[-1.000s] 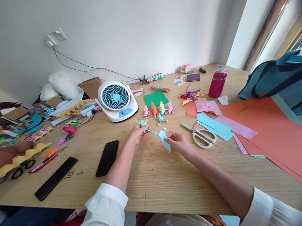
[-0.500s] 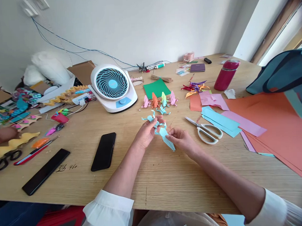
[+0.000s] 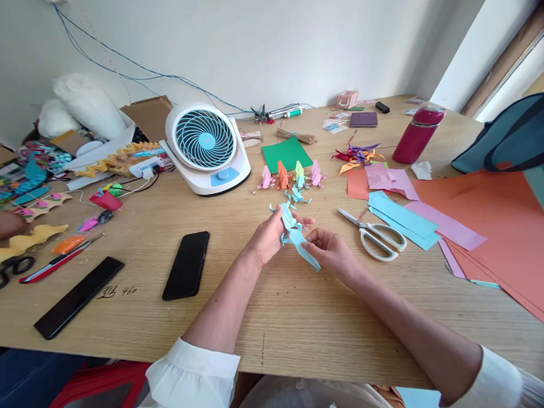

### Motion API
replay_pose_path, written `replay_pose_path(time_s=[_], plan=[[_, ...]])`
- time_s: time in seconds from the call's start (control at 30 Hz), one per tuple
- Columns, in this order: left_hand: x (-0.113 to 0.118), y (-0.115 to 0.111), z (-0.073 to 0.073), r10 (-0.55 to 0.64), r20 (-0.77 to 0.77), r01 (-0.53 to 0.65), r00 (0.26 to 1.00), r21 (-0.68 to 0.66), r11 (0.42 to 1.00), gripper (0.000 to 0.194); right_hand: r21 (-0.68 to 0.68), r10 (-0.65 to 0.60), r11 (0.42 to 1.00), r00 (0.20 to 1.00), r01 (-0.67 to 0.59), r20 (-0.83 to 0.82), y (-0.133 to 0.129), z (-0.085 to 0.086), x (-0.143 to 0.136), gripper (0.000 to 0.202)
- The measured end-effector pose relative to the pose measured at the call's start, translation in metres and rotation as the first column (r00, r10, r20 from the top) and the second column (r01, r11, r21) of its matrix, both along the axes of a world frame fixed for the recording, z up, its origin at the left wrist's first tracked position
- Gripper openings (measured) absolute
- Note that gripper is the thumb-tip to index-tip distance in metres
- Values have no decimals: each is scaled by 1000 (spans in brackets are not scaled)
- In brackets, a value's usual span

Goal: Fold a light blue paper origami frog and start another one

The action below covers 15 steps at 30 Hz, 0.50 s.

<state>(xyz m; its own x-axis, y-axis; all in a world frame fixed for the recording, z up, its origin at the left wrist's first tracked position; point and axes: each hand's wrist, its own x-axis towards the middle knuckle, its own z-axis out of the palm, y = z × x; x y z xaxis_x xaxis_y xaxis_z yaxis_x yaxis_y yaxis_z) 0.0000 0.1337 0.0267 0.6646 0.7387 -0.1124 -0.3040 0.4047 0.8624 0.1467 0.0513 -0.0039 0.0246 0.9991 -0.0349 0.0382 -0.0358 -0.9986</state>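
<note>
My left hand grips the upper part of a light-blue folded paper figure, thumb in front, with some fingertips poking out on the far side. Its small curled ends stick out around the fingers. My right hand pinches the side of the long pointed blue paper piece that hangs below; whether the two are joined I cannot tell. Just beyond, a curly blue paper figure lies on the table. Behind it stand several folded figures, among them an orange one and a pink one.
White-handled scissors lie to the right, beside blue paper strips and large orange sheets. A fan, a green sheet and a pink-red bottle stand or lie farther back. A black phone is left. Another person's hand shows far left.
The upper blue figure has turned in my left hand, so more of its flat body shows, and fingers of that hand have stretched out. My right hand keeps its pinch. The whole view has shifted slightly.
</note>
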Motion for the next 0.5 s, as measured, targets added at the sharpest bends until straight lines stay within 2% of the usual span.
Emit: replay_pose_path(time_s=[0.13, 0.27, 0.5], plan=[[-3, -1, 2, -64, -3, 64, 998, 13, 998, 38, -43, -3, 999, 1000, 2, -25, 1, 3, 2, 40], [-4, -1, 4, -62, 34, 61, 998, 16, 998, 37, -102, 13, 995, 996, -22, -87, 1, 6, 4, 43], [-5, -2, 1, -81, 62, 79, 995, 36, 996, 39, -125, 2, 992, 994, -16, -109, 2, 7, 5, 40]])
